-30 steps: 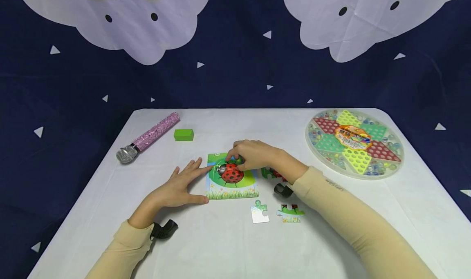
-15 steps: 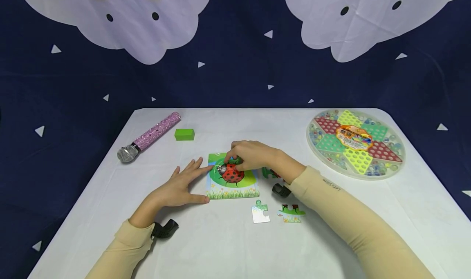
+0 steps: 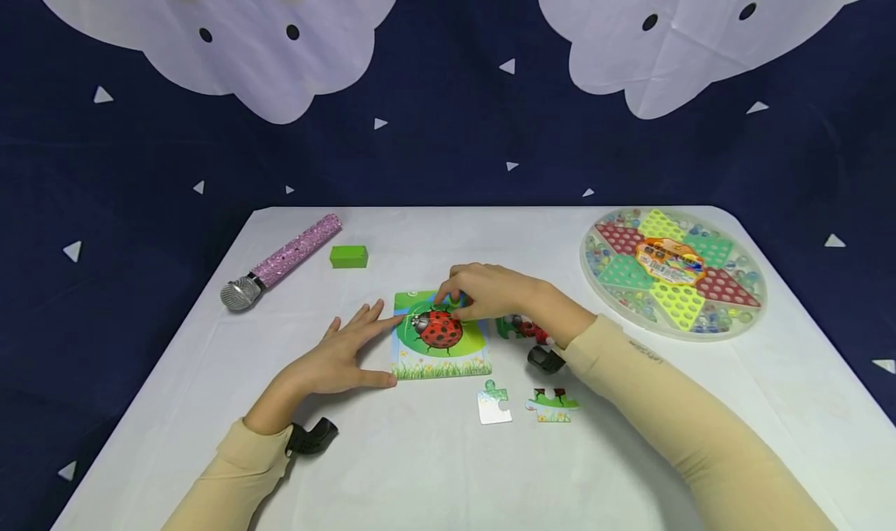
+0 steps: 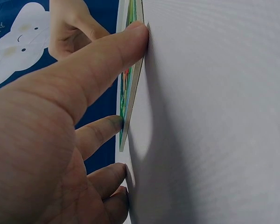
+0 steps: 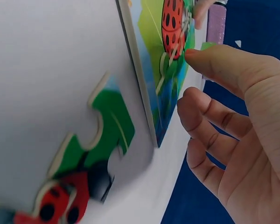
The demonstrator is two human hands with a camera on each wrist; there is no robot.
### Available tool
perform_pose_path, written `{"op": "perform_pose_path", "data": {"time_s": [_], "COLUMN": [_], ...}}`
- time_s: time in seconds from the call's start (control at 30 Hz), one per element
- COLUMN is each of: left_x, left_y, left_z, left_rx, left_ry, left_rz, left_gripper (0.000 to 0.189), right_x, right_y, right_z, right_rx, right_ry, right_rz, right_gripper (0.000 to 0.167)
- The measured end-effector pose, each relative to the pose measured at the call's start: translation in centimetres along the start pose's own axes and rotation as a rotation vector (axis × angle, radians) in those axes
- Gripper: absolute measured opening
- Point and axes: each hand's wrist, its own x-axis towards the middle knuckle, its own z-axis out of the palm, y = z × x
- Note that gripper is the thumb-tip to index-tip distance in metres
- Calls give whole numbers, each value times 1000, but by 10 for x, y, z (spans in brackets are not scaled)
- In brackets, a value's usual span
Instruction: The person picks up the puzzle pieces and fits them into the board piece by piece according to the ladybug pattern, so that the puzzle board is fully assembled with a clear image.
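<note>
A square ladybug puzzle (image 3: pixel 441 348) lies on the white table in the head view. My left hand (image 3: pixel 343 356) spreads its fingers at the left side; thumb (image 4: pixel 135 39) and index finger touch its edge in the left wrist view. Over the upper right part, my right hand (image 3: pixel 490 291) is bent at the fingers. The right wrist view shows that hand (image 5: pixel 252 116) with thumb and index finger apart and no piece visible between them. Near the thumb, a green piece (image 5: pixel 170 67) shows a raised pale edge. Loose ladybug pieces (image 5: pixel 91 140) lie beside the board, partly under the right forearm.
Two more loose pieces, one pale green and white (image 3: pixel 495 405) and one with grass (image 3: pixel 553 406), lie in front. A pink microphone (image 3: pixel 283 263) and a green block (image 3: pixel 348 256) are at the back left. A round marble game board (image 3: pixel 672 274) stands back right.
My right hand has shifted slightly up and right, uncovering more of the loose ladybug pieces beside the puzzle. The left hand stays where it was.
</note>
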Motion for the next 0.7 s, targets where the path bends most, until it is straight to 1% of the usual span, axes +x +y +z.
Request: {"op": "perform_pose_path", "data": {"time_s": [0.17,0.43,0.7], "left_x": [-1,-2,-1], "left_y": [-1,-1,-1], "left_z": [0,0,0], "left_rx": [-1,-2,-1], "left_ry": [6,10,13], "left_rz": [4,3,7], "left_gripper": [96,96,97], "right_x": [-11,-31,-49], "right_y": [7,18,26], "right_z": [-4,-10,-15], "right_rx": [4,74,85], "right_ry": [6,14,19], "right_rz": [15,54,105], "right_gripper": [38,39,41]}}
